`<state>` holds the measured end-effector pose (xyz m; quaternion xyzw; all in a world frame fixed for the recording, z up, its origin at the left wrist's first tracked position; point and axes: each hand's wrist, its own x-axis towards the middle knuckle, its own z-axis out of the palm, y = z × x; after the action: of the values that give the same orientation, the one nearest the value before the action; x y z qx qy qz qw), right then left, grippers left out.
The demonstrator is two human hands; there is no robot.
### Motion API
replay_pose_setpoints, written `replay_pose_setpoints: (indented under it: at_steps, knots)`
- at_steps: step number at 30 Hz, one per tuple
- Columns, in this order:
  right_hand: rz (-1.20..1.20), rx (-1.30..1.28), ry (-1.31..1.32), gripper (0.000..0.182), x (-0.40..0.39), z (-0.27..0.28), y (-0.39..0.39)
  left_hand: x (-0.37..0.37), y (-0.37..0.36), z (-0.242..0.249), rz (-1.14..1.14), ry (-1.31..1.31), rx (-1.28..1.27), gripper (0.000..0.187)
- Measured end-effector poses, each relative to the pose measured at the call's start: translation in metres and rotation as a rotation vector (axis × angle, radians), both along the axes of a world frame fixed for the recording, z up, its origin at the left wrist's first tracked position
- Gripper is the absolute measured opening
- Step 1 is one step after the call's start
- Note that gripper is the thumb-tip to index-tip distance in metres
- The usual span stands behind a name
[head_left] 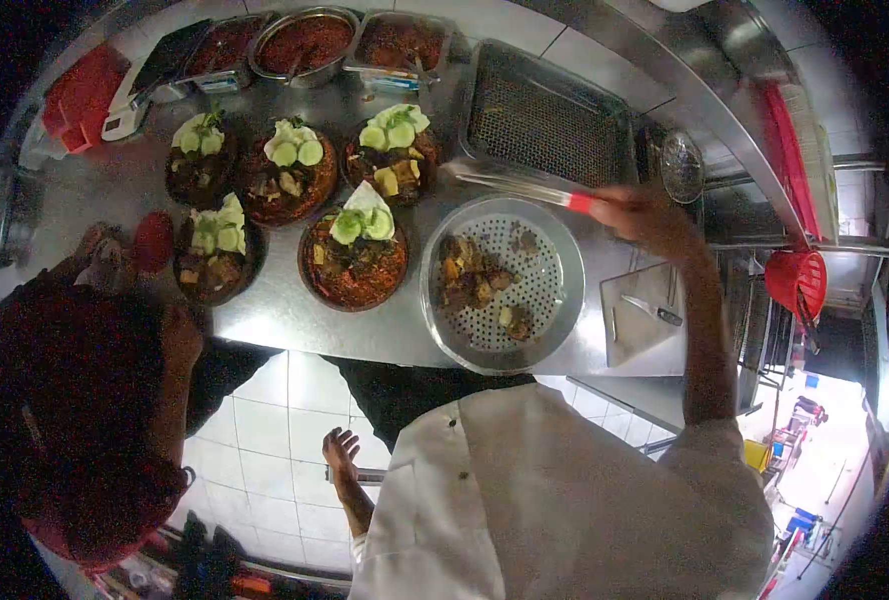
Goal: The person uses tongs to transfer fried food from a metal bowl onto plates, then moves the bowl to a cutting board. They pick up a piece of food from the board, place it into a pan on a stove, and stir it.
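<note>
My right hand (pixel 637 216) is closed around the red grip of metal tongs (pixel 525 186). The tongs, a little blurred, reach left above the rim of a round perforated metal pan (pixel 555 300). Their tips are near the rightmost plate of food (pixel 397 160). Chunks of meat (pixel 473 275) lie in the pan, mostly on its left side. My left hand (pixel 341 449) hangs below the table's front edge, empty, with its fingers apart. Several round dishes hold red sauce, meat and sliced cucumber; one such dish (pixel 355 265) stands left of the pan.
Containers of red sauce (pixel 305 45) line the back edge. A wire-mesh tray (pixel 550 115) stands behind the pan. To its right lies a white board (pixel 630 335) with a knife (pixel 655 309). A co-worker in dark clothing (pixel 75 390) leans in at the left, beside the dishes.
</note>
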<state>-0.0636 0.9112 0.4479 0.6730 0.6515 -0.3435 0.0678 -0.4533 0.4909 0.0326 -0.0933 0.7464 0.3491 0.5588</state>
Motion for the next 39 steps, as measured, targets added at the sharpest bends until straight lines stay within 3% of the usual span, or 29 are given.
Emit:
replay_pose_setpoints:
  at_steps: [2, 4, 6, 8, 10, 13, 16, 19, 22, 25, 28, 31, 33, 36, 39]
  knots:
    - [-0.081, 0.050, 0.247, 0.041, 0.041, 0.018, -0.023, 0.002, -0.003, -0.002, 0.003, 0.001, 0.008, 0.041]
    - [0.072, 0.243, 0.235, 0.045, 0.065, 0.033, -0.050, 0.008, -0.014, -0.012, -0.014, -0.046, 0.045, 0.041]
    - [-0.081, 0.089, 0.339, 0.046, 0.066, 0.047, -0.076, 0.011, -0.012, -0.014, -0.083, -0.072, -0.008, 0.042]
    - [0.030, 0.055, 0.177, 0.048, 0.067, 0.043, -0.087, 0.016, -0.012, -0.012, -0.086, -0.113, 0.024, 0.050]
    - [0.399, 0.136, -0.276, 0.049, 0.065, 0.035, -0.094, 0.016, -0.007, -0.010, -0.135, -0.104, 0.050, 0.053]
    - [0.402, 0.304, -0.108, 0.048, 0.062, 0.012, -0.105, 0.017, 0.006, -0.013, -0.200, -0.062, 0.021, 0.051]
    - [0.321, 0.209, -0.232, 0.043, 0.059, 0.031, -0.107, 0.018, 0.025, 0.003, -0.196, 0.011, 0.015, 0.042]
    - [0.272, 0.052, -0.140, 0.039, 0.074, 0.046, -0.113, 0.010, 0.024, 0.002, -0.156, -0.005, 0.047, 0.042]
    - [0.497, 0.087, -0.240, 0.036, 0.065, 0.046, -0.124, 0.013, 0.017, 0.006, -0.155, -0.012, 0.082, 0.044]
    - [0.472, 0.158, -0.256, 0.035, 0.067, 0.028, -0.135, 0.017, 0.009, 0.002, -0.178, -0.029, 0.037, 0.045]
    - [0.389, -0.002, -0.370, 0.033, 0.065, 0.030, -0.132, 0.022, -0.004, -0.006, -0.207, 0.012, 0.050, 0.042]
    - [0.282, 0.001, -0.135, 0.032, 0.094, 0.012, -0.139, 0.001, -0.025, -0.054, 0.003, -0.269, -0.004, 0.043]
    - [0.156, -0.075, 0.102, 0.032, 0.104, 0.011, -0.138, 0.022, -0.009, -0.010, -0.155, 0.009, 0.040, 0.046]
    - [-0.214, -0.103, 0.286, 0.032, 0.115, 0.008, -0.140, 0.018, -0.004, -0.010, -0.122, -0.016, 0.072, 0.044]
    - [-0.220, 0.045, 0.418, 0.032, 0.101, 0.003, -0.127, 0.014, -0.001, -0.012, -0.115, -0.002, 0.087, 0.043]
